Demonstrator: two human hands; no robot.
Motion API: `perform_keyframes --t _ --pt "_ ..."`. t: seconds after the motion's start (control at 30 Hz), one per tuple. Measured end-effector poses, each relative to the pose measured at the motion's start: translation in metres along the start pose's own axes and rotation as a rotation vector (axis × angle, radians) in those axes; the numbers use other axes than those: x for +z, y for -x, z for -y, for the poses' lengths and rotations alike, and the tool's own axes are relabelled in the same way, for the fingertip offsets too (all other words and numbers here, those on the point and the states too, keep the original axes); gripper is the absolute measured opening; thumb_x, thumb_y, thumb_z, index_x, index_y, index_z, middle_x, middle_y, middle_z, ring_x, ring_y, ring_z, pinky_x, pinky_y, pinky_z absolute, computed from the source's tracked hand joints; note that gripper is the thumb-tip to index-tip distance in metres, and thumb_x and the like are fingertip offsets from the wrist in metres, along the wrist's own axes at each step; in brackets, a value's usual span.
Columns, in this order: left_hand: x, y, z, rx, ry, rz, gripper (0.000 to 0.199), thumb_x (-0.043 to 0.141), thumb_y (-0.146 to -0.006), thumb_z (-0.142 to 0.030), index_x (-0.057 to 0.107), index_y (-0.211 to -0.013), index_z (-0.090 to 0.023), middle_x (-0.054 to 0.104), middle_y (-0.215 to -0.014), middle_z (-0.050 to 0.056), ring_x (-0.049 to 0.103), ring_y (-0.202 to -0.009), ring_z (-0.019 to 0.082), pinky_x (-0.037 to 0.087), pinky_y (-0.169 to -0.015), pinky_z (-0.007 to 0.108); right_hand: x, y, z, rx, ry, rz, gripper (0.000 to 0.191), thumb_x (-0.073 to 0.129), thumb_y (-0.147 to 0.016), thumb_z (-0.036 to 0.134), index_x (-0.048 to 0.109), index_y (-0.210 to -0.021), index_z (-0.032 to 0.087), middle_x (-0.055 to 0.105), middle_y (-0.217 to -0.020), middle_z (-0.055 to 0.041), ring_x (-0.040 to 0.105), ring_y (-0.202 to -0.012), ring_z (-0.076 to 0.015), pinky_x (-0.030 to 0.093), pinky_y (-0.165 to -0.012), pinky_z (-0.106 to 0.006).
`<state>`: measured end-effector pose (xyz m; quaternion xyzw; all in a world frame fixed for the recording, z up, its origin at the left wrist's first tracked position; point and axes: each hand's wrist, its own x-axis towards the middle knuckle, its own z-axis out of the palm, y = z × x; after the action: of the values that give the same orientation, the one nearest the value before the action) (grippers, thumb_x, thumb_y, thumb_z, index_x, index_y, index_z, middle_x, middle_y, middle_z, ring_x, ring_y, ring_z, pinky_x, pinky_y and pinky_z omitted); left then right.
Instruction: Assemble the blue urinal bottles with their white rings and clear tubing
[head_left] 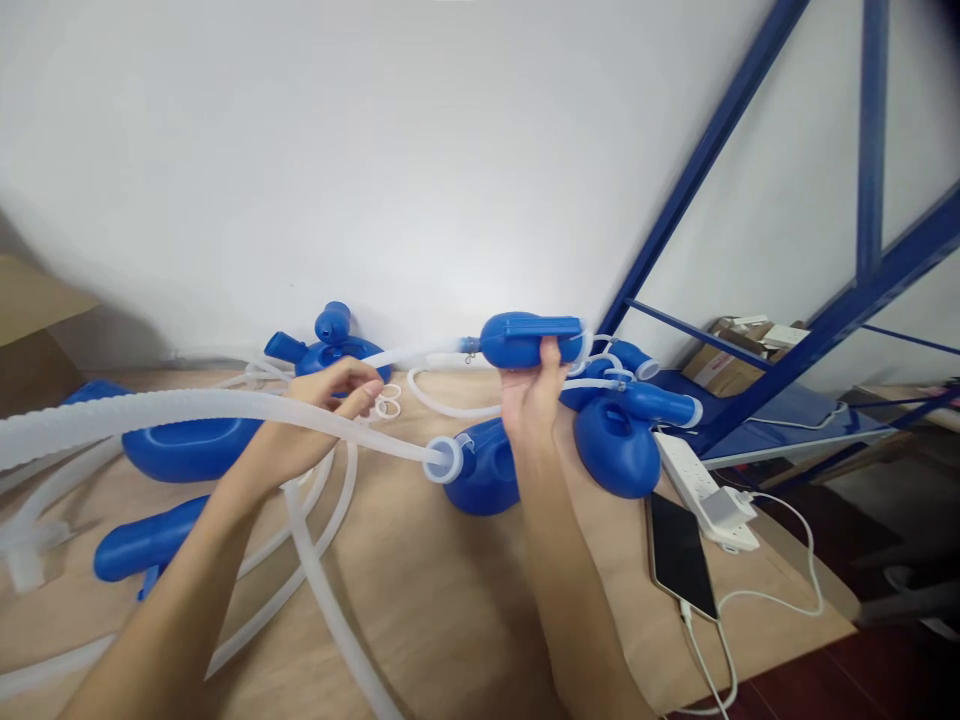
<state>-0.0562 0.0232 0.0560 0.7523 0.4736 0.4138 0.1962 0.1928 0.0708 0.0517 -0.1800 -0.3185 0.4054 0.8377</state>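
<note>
Blue bottle point(517, 342) is raised above the table point(442, 610), seated in the right hand point(529, 398), which grasps it from beneath with the thumb on the near side. Its long axis runs left to right, roughly level, the narrow neck point(470, 345) directed toward the left hand point(330, 380). A pale hose point(420, 352) extends from that neck to the left fingers, which are curled beside it; whether they grip it cannot be told. The right hand is nearer, in contact with the body; the left stands apart from the neck. A second bottle point(484, 490) lies on the table below, its white collar point(454, 458) facing left.
</note>
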Motion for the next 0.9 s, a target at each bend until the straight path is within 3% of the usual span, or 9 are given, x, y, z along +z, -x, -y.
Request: perform_keyframes --t 0.07,0.13,0.3,0.37,0.43,0.57,0.7,0.8,0.9 --pt "-0.002 0.002 0.000 0.073 -0.080 -0.148 0.054 0.062 -0.094 -0.062 0.063 -0.131 -0.023 0.072 -0.116 0.009 0.070 -0.101 0.027 0.060 -0.082 0.037 -0.009 -0.006 0.017 -0.049 0.053 0.001 0.076 0.086 -0.072 0.046 0.051 -0.139 0.037 0.064 -0.145 -0.0020 0.063 -0.135 -0.0279 0.058 -0.105 -0.054" --pt "0.002 0.001 0.002 0.138 -0.196 -0.161 0.070 0.066 -0.089 -0.064 0.056 -0.145 -0.023 0.064 -0.141 0.013 0.063 -0.126 0.035 0.056 -0.102 0.049 -0.018 -0.005 0.035 -0.077 0.136 0.034 0.081 0.089 -0.069 0.047 0.052 -0.139 0.035 0.067 -0.141 -0.0036 0.063 -0.135 -0.0292 0.056 -0.108 -0.054" --pt "0.022 -0.004 0.005 0.087 -0.068 0.286 0.052 0.057 -0.094 -0.062 0.073 -0.126 -0.024 0.073 -0.134 0.009 0.066 -0.125 0.033 0.053 -0.110 0.043 -0.056 0.005 0.088 -0.040 0.372 0.359 0.099 0.092 -0.064 0.065 0.043 -0.144 0.036 0.073 -0.133 -0.0098 0.068 -0.129 -0.0376 0.056 -0.106 -0.061" --pt "0.027 -0.006 0.002 0.090 0.016 0.345 0.044 0.053 -0.097 -0.058 0.078 -0.113 -0.025 0.077 -0.123 0.008 0.070 -0.115 0.030 0.054 -0.104 0.039 -0.079 0.006 0.110 -0.035 0.484 0.489 0.098 0.089 -0.066 0.071 0.037 -0.143 0.039 0.072 -0.134 -0.0118 0.070 -0.126 -0.0389 0.060 -0.099 -0.059" --pt "0.028 -0.009 0.000 0.105 0.029 0.270 0.040 0.053 -0.097 -0.056 0.078 -0.104 -0.025 0.079 -0.112 0.007 0.072 -0.103 0.028 0.056 -0.097 0.037 -0.106 0.007 0.128 -0.067 0.702 0.577 0.096 0.092 -0.065 0.066 0.037 -0.138 0.037 0.071 -0.133 -0.0140 0.072 -0.122 -0.0384 0.062 -0.094 -0.054" --pt "0.030 -0.021 0.003 0.065 0.022 0.018 0.041 0.059 -0.093 -0.059 0.077 -0.097 -0.023 0.079 -0.098 0.007 0.070 -0.088 0.026 0.055 -0.082 0.033 -0.156 0.019 0.142 -0.262 1.059 0.538 0.066 0.088 -0.076 0.047 0.043 -0.122 0.032 0.069 -0.126 -0.0132 0.072 -0.117 -0.0338 0.062 -0.092 -0.049" --pt "0.048 -0.046 0.009 0.037 0.002 -0.028 0.044 0.063 -0.088 -0.062 0.079 -0.095 -0.022 0.082 -0.098 0.008 0.072 -0.091 0.028 0.054 -0.082 0.034 -0.180 0.038 0.134 -0.383 1.154 0.527 0.053 0.081 -0.083 0.033 0.041 -0.118 0.032 0.065 -0.124 -0.0105 0.072 -0.113 -0.0288 0.060 -0.096 -0.049" --pt "0.070 -0.069 0.011 0.048 0.013 0.008 0.045 0.065 -0.084 -0.062 0.081 -0.092 -0.021 0.083 -0.099 0.010 0.073 -0.096 0.032 0.054 -0.088 0.038 -0.181 0.049 0.132 -0.173 1.141 0.559 0.063 0.081 -0.085 0.032 0.040 -0.132 0.034 0.058 -0.140 -0.0136 0.061 -0.134 -0.0294 0.054 -0.109 -0.052" --pt "0.092 -0.087 0.013 0.061 0.077 0.053 0.042 0.069 -0.081 -0.059 0.081 -0.091 -0.020 0.082 -0.101 0.010 0.072 -0.100 0.031 0.053 -0.093 0.039 -0.179 0.059 0.133 0.218 0.921 0.619 0.102 0.091 -0.076 0.047 0.026 -0.155 0.039 0.046 -0.158 -0.0151 0.054 -0.143 -0.0326 0.059 -0.104 -0.053"
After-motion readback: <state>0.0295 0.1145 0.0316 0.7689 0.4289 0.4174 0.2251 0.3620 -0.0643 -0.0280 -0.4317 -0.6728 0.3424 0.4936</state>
